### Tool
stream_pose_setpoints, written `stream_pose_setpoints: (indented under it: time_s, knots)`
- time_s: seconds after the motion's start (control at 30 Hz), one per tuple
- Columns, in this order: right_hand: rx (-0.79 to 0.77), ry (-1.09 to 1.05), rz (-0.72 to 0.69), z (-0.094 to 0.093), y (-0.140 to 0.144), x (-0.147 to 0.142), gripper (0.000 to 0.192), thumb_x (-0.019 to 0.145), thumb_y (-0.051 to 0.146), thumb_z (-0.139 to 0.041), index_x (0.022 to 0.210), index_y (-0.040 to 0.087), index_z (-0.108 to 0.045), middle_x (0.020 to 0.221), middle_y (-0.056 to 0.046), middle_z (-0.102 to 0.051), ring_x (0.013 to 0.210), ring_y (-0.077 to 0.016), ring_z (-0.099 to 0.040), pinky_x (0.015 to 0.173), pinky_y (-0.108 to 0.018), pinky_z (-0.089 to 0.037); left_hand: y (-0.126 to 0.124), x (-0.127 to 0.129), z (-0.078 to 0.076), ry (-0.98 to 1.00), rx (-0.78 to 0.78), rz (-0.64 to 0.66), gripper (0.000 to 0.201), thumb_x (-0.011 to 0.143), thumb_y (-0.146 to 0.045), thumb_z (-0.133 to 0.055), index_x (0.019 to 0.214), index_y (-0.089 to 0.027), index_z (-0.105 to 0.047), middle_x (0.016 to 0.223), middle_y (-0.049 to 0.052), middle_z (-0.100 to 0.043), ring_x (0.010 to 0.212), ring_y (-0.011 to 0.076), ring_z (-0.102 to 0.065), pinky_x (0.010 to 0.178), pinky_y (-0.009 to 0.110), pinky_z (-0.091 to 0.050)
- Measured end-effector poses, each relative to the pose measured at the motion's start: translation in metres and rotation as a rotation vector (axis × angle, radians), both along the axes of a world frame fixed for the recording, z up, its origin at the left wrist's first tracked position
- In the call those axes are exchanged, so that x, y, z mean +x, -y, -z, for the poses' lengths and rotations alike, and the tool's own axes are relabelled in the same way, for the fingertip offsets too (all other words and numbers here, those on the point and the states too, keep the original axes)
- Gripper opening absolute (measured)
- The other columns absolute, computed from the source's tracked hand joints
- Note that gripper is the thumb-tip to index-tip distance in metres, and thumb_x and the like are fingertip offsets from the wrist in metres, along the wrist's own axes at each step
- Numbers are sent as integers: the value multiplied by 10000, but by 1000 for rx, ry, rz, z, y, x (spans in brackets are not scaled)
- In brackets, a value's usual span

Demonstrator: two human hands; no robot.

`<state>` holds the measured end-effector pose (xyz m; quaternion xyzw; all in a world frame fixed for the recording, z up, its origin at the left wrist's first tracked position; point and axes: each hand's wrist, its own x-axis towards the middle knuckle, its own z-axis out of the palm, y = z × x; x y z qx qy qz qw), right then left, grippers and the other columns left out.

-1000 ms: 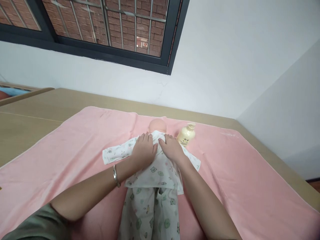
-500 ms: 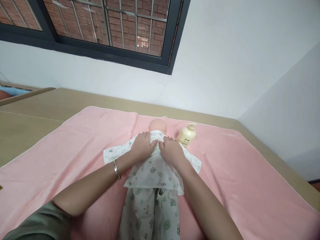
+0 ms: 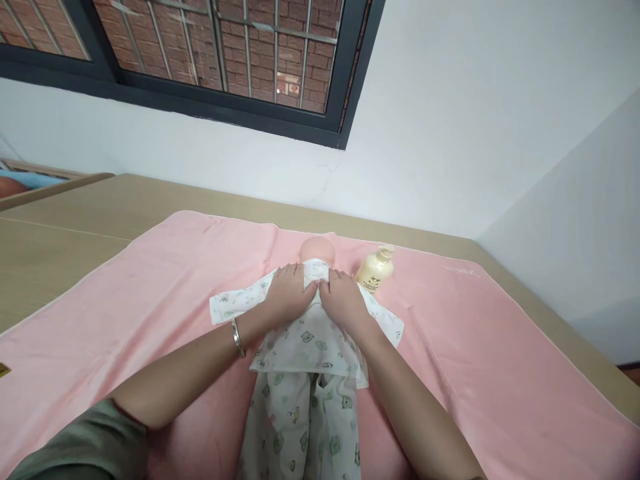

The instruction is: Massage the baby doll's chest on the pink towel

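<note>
While the doll (image 3: 316,252) lies mid-towel (image 3: 150,280) on the bench, already in printed top (image 3: 310,340) and trousers, left hand (image 3: 290,297) and right hand (image 3: 343,300) pinch its collar, grip narrow, closing seemingly unfinished.

The doll's outfit (image 3: 310,347) is showing up white with little green and grey animal prints all over, and it's lying on a plain pink towel (image 3: 150,293). The bottle (image 3: 375,270) is looking pale creamy yellow, the surface (image 3: 60,233) tan, and the bangle (image 3: 238,337) silver.
</note>
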<state>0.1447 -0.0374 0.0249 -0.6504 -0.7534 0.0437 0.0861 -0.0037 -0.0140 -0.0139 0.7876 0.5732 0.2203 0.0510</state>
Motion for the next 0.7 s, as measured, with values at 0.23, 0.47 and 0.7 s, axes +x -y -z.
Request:
stream_pose_setpoints:
  time_s: [0.23,0.47,0.7]
  knots:
    - [24,-5,-15,0,2,-3,418,1049,234,-340,1310,64,-619,1330,-221,-680,1295,-314,-573,1123,-411,-340,4,2,3,29,42,-7,328,1009,-395,-428,1093,-138,-613,1090,173,-714,1075,336,-652,968,485,-490]
    - [-19,-120,-18,7,-14,8,421,1064,325,-351,1290,100,-625,1314,-209,-684,1308,-305,-570,1150,-422,-309,4,4,8,14,74,-29,331,1002,-378,-434,1131,-131,-611,1101,183,-709,1099,347,-643,977,497,-485]
    - [10,-100,-14,10,-12,5,437,1064,315,-332,1304,83,-614,1332,-221,-674,1309,-324,-563,1134,-431,-322,4,2,3,-4,53,-19,331,998,-391,-431,1095,-130,-610,1100,180,-707,1060,350,-640,969,496,-486]
